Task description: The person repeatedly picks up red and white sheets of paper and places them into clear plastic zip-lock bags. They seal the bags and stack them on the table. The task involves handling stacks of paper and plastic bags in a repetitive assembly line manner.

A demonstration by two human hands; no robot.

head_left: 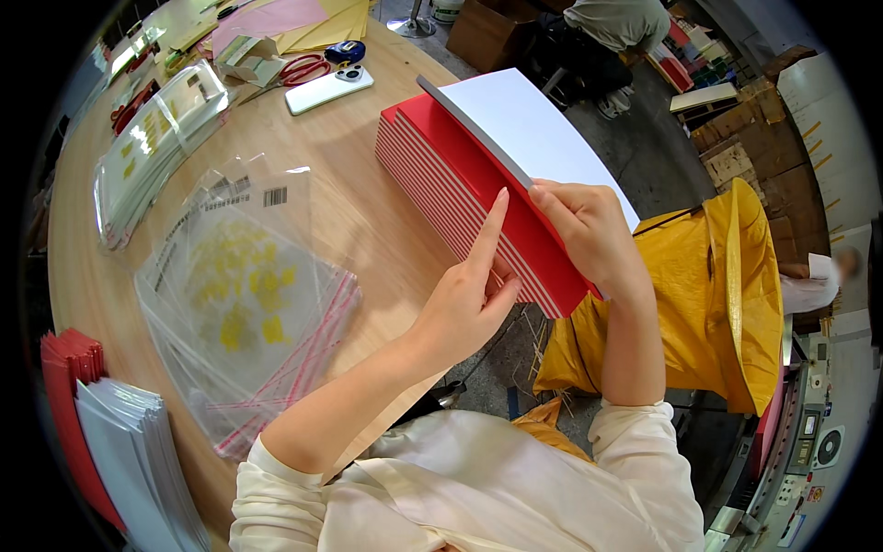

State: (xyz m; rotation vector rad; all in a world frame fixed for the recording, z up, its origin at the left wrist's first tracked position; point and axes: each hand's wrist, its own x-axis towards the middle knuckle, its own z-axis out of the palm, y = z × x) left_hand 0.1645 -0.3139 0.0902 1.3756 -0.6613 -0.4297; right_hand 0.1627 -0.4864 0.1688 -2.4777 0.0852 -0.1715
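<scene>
A thick stack of flat red pieces (441, 179) with white edges between the layers lies at the table's right edge. On top, a white panel (538, 120) with a grey front edge stands tilted up from the red surface. My right hand (589, 230) grips this panel at its near corner, thumb along the grey edge. Beside it, my left hand (464, 304) reaches to the stack's near side. Its index finger is stretched out over the red surface, the thumb apart, the other fingers partly curled; I see nothing held in it.
Clear plastic bags (248, 294) with yellow print lie fanned on the table (340, 175). Bundled bags (161, 147), a white phone (329, 90), red-handled scissors (305, 69) and a blue tape measure (345, 52) lie beyond. A yellow sack (699, 294) stands right; another person (621, 28) sits behind.
</scene>
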